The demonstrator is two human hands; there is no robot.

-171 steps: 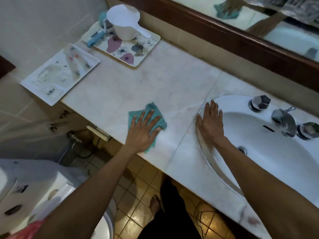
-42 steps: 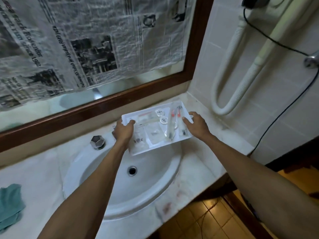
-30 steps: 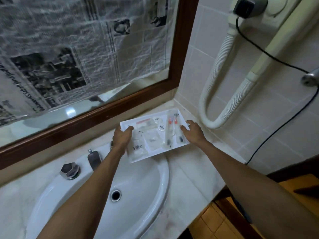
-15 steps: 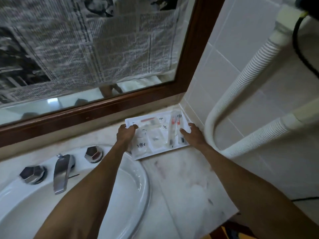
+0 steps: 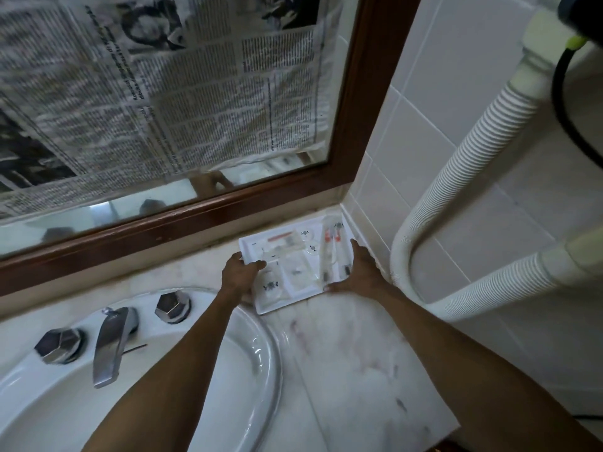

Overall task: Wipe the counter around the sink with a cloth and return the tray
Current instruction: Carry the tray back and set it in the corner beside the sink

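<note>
A white tray with wrapped toiletries and two orange-tipped toothbrushes lies on the marble counter, tucked into the back right corner by the tiled wall. My left hand grips the tray's left edge, thumb on top. My right hand holds its right front edge. The white sink sits just left of the tray. The cloth is out of view.
A chrome faucet with two hexagonal knobs stands at the sink's back. A wood-framed mirror covered with newspaper runs along the back. A white corrugated hose hangs on the right wall, close to the tray.
The cloth was left on the left counter. Both hands carried the tray over the sink to the right and lowered it onto the counter in the back right corner.
</note>
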